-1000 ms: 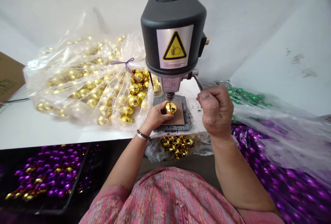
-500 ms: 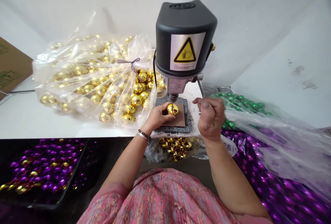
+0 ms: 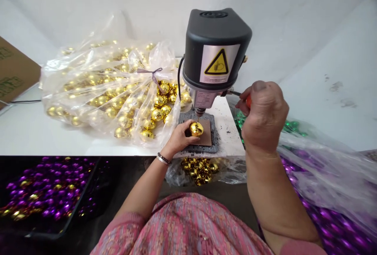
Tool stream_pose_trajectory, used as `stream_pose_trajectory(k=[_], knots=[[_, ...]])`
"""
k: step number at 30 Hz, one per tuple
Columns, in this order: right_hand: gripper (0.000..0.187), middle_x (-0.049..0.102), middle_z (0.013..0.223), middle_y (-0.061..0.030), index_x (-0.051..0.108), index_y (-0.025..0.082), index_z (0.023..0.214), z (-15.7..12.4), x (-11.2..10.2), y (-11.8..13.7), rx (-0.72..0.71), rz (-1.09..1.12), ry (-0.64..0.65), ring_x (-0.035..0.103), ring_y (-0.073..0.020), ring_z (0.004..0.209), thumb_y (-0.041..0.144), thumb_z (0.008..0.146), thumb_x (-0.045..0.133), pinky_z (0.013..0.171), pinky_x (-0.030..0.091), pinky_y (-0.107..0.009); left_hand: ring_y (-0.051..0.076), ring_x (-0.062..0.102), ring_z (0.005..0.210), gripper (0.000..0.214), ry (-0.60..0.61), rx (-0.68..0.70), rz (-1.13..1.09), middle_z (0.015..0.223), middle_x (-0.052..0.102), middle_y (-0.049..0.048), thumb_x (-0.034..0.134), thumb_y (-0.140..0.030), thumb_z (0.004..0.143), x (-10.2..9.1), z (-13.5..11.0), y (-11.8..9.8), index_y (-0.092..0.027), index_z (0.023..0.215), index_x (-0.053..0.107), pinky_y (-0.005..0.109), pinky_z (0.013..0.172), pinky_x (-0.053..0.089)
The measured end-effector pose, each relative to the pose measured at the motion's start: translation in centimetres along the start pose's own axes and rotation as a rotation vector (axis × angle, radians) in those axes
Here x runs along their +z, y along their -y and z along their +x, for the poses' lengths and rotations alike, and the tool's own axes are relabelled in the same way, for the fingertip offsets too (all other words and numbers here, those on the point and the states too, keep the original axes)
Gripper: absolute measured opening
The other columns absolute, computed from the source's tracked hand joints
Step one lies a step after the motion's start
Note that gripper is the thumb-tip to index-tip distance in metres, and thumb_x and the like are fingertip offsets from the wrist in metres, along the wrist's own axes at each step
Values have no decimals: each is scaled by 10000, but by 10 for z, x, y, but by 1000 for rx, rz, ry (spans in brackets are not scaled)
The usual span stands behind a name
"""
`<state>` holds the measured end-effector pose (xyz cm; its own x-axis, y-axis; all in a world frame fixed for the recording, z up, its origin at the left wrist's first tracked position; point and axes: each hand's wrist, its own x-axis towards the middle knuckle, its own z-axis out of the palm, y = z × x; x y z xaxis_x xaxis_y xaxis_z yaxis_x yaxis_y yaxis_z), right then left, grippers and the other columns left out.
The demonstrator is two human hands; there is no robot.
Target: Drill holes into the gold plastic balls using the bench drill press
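Observation:
Between the thumb and fingers of my left hand [image 3: 182, 136] is a shiny gold ball [image 3: 196, 129], held over a brown board [image 3: 207, 134] on the base of a small drill press [image 3: 217, 50]. Just above the ball the drill bit [image 3: 198, 119] points down; the two look slightly apart. To the right of the machine, my right hand [image 3: 265, 115] is closed around the red-orange knob [image 3: 249, 101] of the press's lever [image 3: 235, 92]. Dark chips lie scattered around the grey base [image 3: 215, 145].
A clear plastic bag [image 3: 88, 78] of gold balls, tied with a ribbon, lies on the white table [image 3: 23, 141] to the left. Below hangs a bag of gold balls [image 3: 200, 170]. Purple balls [image 3: 55, 188] fill a dark bin at left; green balls [image 3: 294, 127] are at right.
My right hand has risen and moved right with the lever. The drill bit has lifted off the gold ball, which my left hand still holds.

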<state>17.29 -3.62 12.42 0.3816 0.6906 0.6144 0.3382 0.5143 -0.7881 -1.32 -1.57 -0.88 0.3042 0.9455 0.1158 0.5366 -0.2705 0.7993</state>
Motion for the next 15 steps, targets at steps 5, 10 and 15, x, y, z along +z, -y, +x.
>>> stream_pose_trajectory(k=[5, 10, 15], knots=[[372, 537, 668, 16, 543, 212, 734, -9, 2, -8, 21, 61, -42, 526, -102, 591, 535, 918, 518, 554, 368, -292, 298, 552, 1298, 724, 68, 180, 103, 1412, 601, 130, 870, -296, 660, -10, -25, -1, -221, 1332, 614, 446, 1107, 431], [369, 455, 597, 36, 579, 214, 754, -17, 1, -16, -3, 95, -53, 503, -107, 550, 547, 905, 535, 520, 340, -291, 199, 668, 1042, 336, -351, 56, -9, 1141, 729, 87, 580, -387, 936, -38, -36, 5, -215, 1208, 673, 353, 957, 525], [394, 477, 610, 31, 583, 210, 755, -19, 1, -20, 3, 82, -61, 514, -114, 571, 573, 896, 524, 527, 350, -287, 255, 628, 1127, 337, -700, -225, 271, 1161, 699, 121, 544, -224, 903, -64, -14, 31, -190, 1221, 649, 402, 1010, 490]])
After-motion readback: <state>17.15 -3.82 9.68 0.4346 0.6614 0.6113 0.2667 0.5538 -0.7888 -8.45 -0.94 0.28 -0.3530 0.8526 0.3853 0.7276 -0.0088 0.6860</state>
